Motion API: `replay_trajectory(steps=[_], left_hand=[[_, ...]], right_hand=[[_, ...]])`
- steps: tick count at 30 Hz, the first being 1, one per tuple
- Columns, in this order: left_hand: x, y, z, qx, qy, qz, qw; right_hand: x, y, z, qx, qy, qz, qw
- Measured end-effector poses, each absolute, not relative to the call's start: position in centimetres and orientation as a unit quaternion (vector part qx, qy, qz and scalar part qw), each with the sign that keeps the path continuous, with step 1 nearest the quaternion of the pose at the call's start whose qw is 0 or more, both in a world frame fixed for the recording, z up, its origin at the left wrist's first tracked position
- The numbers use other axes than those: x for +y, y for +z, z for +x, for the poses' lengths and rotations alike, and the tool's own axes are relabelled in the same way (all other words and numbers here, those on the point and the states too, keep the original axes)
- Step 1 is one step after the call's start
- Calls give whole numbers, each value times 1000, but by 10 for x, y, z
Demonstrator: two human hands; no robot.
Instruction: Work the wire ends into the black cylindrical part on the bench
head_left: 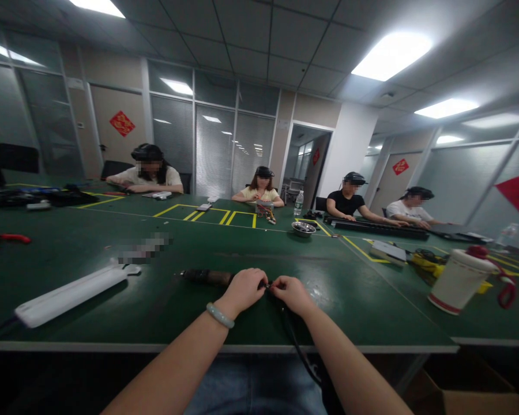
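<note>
A dark, cylindrical corded tool, which looks like an electric screwdriver [207,277], lies on the green table with its small metal tip to the left. My left hand [244,288], with a pale bangle at the wrist, is closed over its rear end. Close beside it, my right hand [292,293] pinches the end of a black cable [290,327], which drops over the table's front edge towards my lap. A tiny shiny part shows between the fingertips of both hands; whether the cable and tool are joined there I cannot tell.
A white power strip [73,294] lies to the left, beyond it red-handled pliers [6,240]. A metal bowl [303,229] sits ahead; a cream tumbler [461,281] and white box [388,252] stand right. Several people with headgear sit across the table [350,314].
</note>
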State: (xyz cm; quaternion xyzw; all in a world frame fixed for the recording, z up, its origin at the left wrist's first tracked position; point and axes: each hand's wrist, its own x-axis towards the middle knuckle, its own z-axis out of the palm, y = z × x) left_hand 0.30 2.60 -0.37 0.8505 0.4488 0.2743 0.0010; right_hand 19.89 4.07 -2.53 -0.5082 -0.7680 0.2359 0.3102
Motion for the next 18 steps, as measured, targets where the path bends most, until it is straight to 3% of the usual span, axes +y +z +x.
replay_trajectory(steps=[18], left_hand=[[25, -2, 4, 470, 253, 846, 11]], right_hand=[[43, -27, 194, -758, 228, -518, 323]])
